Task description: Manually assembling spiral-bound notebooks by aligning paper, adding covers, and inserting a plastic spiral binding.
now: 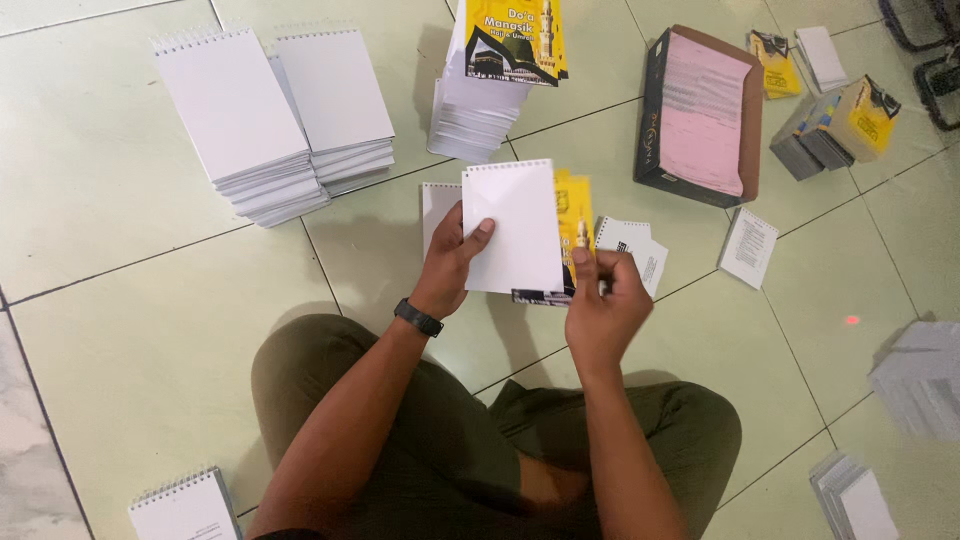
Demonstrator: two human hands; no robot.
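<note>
— What do you have in your hands now?

— My left hand [452, 262] holds a small spiral-bound booklet [515, 228] by its left edge, thumb on the white back page and the other fingers behind it. It is up above the tiled floor [120, 300], in front of my crossed legs. My right hand [603, 300] is closed in a pinch on the right lower side, where the yellow cover [575, 215] comes out from behind the white page.

— Is it heavy?

— I think no. It is thin, only some paper sheets and a card cover, so it must be very light. The cover looks glossy, so maybe a little slippery between the fingers.

— And stiff?

— Only a little, I judge. It can bend if I hold it at one corner. Better to take it at the long edges, like now, or near the wire coil at the top, where the pages are bound together and cannot open like a fan.

— Can it be damaged?

— The corners can fold, and the wire can deform if I press hard.

— What is around you?

— Two stacks of white booklets [275, 120] at the far left, one taller stack with a yellow cover on top [495, 85] ahead, and a dark box with pink sheets [700, 115] at the right.
</note>
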